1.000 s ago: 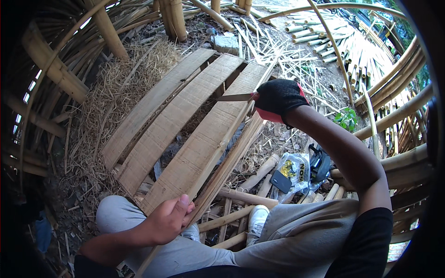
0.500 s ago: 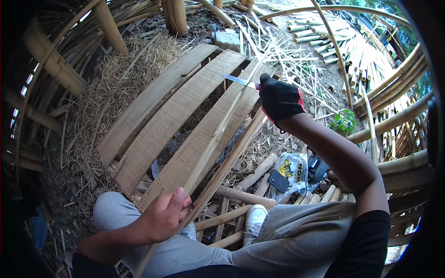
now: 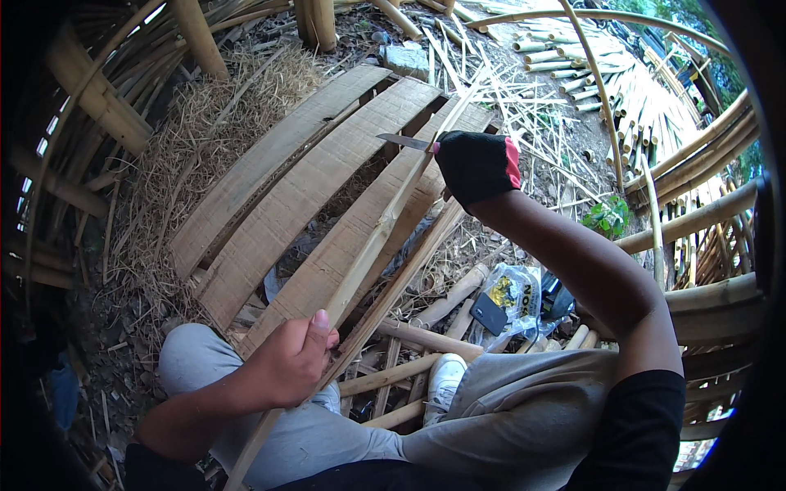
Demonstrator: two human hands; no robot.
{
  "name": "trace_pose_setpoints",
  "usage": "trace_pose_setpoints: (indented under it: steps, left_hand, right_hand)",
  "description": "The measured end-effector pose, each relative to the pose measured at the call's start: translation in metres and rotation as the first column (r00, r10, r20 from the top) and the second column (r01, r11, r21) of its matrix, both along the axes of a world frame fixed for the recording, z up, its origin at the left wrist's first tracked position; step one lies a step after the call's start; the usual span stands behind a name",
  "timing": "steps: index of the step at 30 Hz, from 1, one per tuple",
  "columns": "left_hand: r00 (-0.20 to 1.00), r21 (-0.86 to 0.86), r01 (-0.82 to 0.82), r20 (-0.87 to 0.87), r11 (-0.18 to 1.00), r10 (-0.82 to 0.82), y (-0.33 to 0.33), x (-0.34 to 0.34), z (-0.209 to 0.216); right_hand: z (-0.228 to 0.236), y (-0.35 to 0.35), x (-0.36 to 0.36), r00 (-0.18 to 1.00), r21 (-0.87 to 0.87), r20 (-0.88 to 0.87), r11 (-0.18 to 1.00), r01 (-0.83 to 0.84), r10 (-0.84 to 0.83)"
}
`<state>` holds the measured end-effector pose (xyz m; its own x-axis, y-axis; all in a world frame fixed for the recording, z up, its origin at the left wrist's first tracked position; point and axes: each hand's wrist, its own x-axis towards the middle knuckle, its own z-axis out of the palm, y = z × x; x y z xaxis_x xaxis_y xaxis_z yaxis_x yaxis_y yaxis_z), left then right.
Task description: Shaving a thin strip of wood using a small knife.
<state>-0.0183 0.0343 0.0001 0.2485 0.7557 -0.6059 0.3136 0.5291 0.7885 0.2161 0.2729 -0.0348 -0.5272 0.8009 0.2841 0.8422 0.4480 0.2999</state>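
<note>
My left hand [image 3: 293, 360] grips the near end of a long bamboo strip [image 3: 385, 229] that slants up and away over the planks. My right hand [image 3: 476, 165], in a black glove with a red cuff, holds a knife [image 3: 404, 141] whose blade points left and lies across the strip near its far part. I sit with my knees in grey trousers [image 3: 524, 417] below the strip.
Three wide wooden planks [image 3: 303, 188] lie side by side on straw. Cut bamboo poles [image 3: 442, 303] and splinters litter the ground. A plastic bag [image 3: 516, 290] and a dark phone [image 3: 489, 313] rest by my right knee. Curved bamboo poles [image 3: 696, 221] ring the spot.
My right hand has slid the knife farther up the strip, away from me. My left hand keeps its grip on the near end.
</note>
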Motion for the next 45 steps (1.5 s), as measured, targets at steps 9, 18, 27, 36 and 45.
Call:
trace_pose_setpoints:
  steps: [9,18,27,36,45]
  left_hand:
    - [0.978,0.246,0.028,-0.205,0.969,0.024,0.014,-0.009,-0.013]
    - [0.949,-0.319,-0.089,0.260,0.944,0.177,0.006,-0.007,0.009]
    - [0.818,-0.458,-0.103,0.466,0.883,0.337,0.001,0.003,0.012]
    - [0.963,-0.316,-0.061,0.230,0.947,0.139,-0.013,0.009,0.009]
    - [0.955,0.063,-0.004,-0.296,0.998,0.022,-0.024,0.004,0.017]
  right_hand:
    - [0.023,-0.107,-0.047,0.954,-0.214,-0.233,0.947,-0.240,0.189]
    - [0.091,-0.055,-0.015,0.972,-0.535,0.051,0.816,0.220,-0.229]
    - [0.047,0.006,0.041,0.623,-0.652,-0.659,0.734,-0.192,-0.422]
    - [0.015,0.009,0.024,0.876,-0.720,-0.406,0.682,-0.132,-0.259]
    - [0.032,0.000,0.037,0.507,-0.904,-0.300,0.070,-0.423,-0.808]
